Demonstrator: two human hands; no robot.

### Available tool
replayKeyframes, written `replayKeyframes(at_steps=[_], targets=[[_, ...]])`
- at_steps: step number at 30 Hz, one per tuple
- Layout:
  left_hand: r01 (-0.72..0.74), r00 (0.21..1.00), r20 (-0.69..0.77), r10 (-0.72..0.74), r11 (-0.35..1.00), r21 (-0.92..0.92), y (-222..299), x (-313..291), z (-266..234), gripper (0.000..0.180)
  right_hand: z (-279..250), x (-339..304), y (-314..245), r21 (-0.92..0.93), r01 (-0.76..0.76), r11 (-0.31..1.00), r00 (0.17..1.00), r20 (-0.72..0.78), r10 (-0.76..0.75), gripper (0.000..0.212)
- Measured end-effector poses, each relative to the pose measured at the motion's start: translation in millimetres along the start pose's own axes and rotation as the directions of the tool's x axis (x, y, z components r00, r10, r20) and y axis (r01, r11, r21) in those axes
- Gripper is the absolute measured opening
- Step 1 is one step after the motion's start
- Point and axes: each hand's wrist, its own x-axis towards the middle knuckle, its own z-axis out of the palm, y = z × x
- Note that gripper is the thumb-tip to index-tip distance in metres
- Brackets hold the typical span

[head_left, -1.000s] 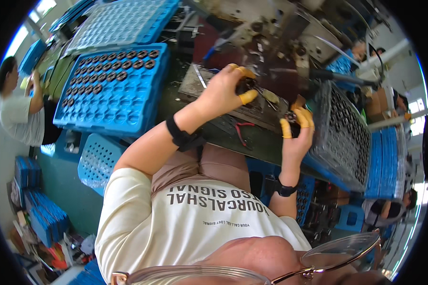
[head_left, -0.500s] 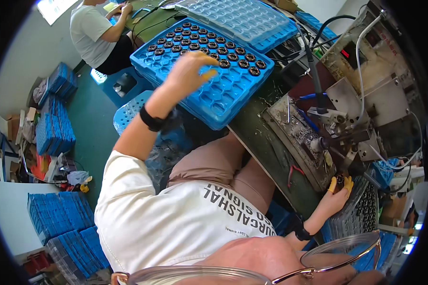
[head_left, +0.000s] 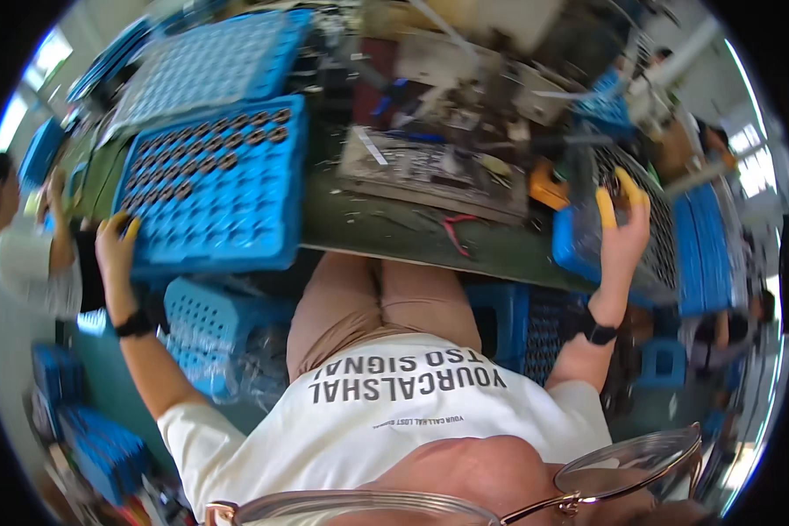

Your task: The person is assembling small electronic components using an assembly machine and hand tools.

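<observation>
My left hand (head_left: 116, 254), with yellow finger covers, bends its fingers at the left edge of a blue tray (head_left: 237, 259). Whatever those fingertips hold is too blurred to make out. Several rows of small dark, ring-shaped parts (head_left: 255, 136) fill the tray's farther pockets; nearer pockets are bare. On the right, my right hand (head_left: 624, 238) is raised over a tray packed with similar parts (head_left: 662, 232). Its yellow-covered thumb and fingers curve around a dark ring-shaped part (head_left: 620, 195), partly hidden and blurred.
A machine with a dirty metal base (head_left: 430, 188) stands at the back of the bench. Red-handled pliers (head_left: 453, 235) lie before it, and an orange block (head_left: 548, 186) is beside it. A covered blue tray (head_left: 206, 74) lies behind the left tray. Another person (head_left: 39, 254) sits far left.
The view has swung toward the right. My left hand has gone from above the tray's parts to its left edge. My right hand has moved from beside the machine to over the right-hand tray.
</observation>
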Motion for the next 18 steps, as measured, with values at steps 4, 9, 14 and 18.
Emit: replayKeyframes(at_steps=[4,9,14,18], targets=[[-0.164,0.970,-0.152,0.188,0.974,0.155,26.8,0.2,-7.2,0.028,-46.7,16.3,72.4,0.008,-0.196,0.981,0.972,-0.132,0.196,0.039],[-0.082,0.987,-0.144,0.073,0.995,-0.056,110.1,-19.6,7.7,0.032,-63.8,8.6,153.4,-0.266,-0.342,0.901,0.939,-0.075,0.335,0.038],[-0.058,0.996,0.030,0.085,0.860,-0.507,178.8,-27.1,32.8,0.037,-51.2,-10.1,182.3,-0.377,-0.360,0.853,0.902,0.091,0.421,0.038],[0.052,0.986,0.130,0.103,0.554,-0.831,199.9,-48.9,40.9,0.048,-19.8,0.9,176.1,-0.318,-0.205,0.925,0.964,0.096,0.247,0.050]])
